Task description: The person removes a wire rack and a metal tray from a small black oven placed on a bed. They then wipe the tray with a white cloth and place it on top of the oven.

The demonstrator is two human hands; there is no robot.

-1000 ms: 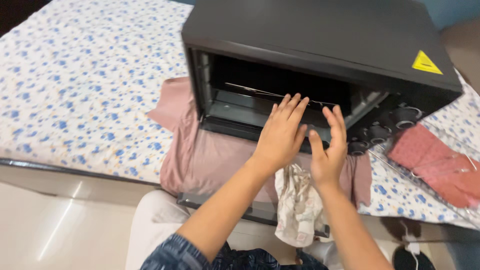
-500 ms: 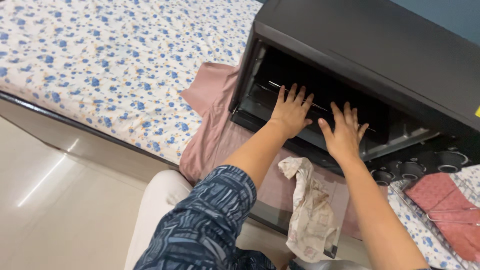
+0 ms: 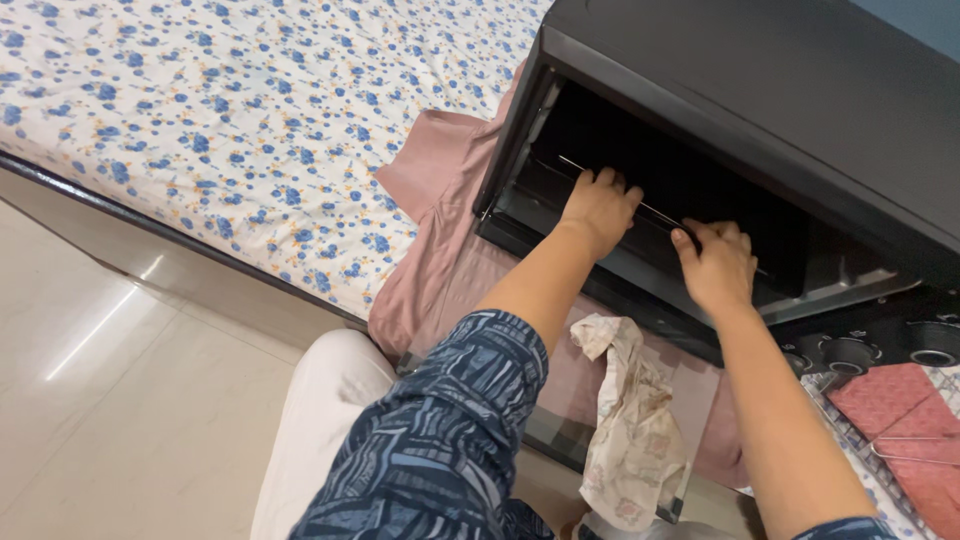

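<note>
**Both hands on the rack inside the open oven**

Black oven (image 3: 800,90) on a bed (image 3: 200,110), door (image 3: 640,420) dropped open toward the viewer, chamber dark. Inside, one wire rack (image 3: 655,212), only its thin front rods catching light; the rest lost in shadow. Nothing else made out in the chamber.

Left hand (image 3: 598,207) reaching into the opening, fingers (image 3: 606,180) curled over the front rod of the rack, clenched on it. Right hand (image 3: 718,265) just beside, at the lower lip of the opening, fingers (image 3: 688,240) bent around the same rod, thumb tucked out of sight. Full closure of the right grip hard to confirm, knuckles hiding the fingertips.

Pink cloth (image 3: 440,250) spread under the oven, draped over the bed edge. Crumpled stained rag (image 3: 630,440) lying on the glass of the door, hanging past its front edge. Row of black knobs (image 3: 850,352) at the lower right of the oven, partly cut off by the frame. Red cloth (image 3: 900,420) beside the knobs, with a bit of wire on it, cut off at the right border.

Bed sheet white with blue and orange flowers. Pale tiled floor (image 3: 120,400) to the left. Blue patterned sleeve (image 3: 440,450) on the left arm filling the lower middle; oven's far side and top right out of frame.
</note>
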